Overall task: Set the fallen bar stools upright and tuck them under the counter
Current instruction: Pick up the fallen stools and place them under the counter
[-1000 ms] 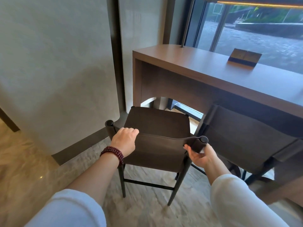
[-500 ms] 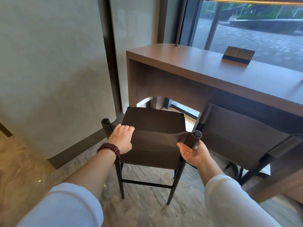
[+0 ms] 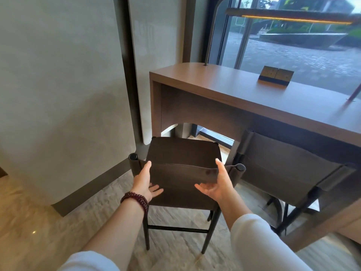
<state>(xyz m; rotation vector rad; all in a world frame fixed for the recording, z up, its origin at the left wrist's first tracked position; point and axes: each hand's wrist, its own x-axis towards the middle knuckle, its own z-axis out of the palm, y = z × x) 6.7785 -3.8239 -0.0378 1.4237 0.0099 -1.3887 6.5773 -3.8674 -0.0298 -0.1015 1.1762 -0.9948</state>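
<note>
A dark brown bar stool (image 3: 183,153) stands upright in front of me, its seat's far edge at the open end of the wooden counter (image 3: 224,85). My left hand (image 3: 144,180) is open, thumb up beside the left of the low fabric backrest, fingers spread in front of the fabric. My right hand (image 3: 216,182) is open too, palm turned inward near the backrest's right post. Neither hand grips anything. A second stool (image 3: 289,165) of the same kind stands to the right, its seat hidden under the counter.
A grey wall panel (image 3: 58,85) with a dark skirting stands close on the left. A small brown box (image 3: 275,76) lies on the counter by the window (image 3: 293,36). The floor (image 3: 29,222) is pale stone.
Both hands have let go of the stool's backrest and opened, with fingers spread. The view has risen and drawn back a little. The stool stands a little nearer the counter.
</note>
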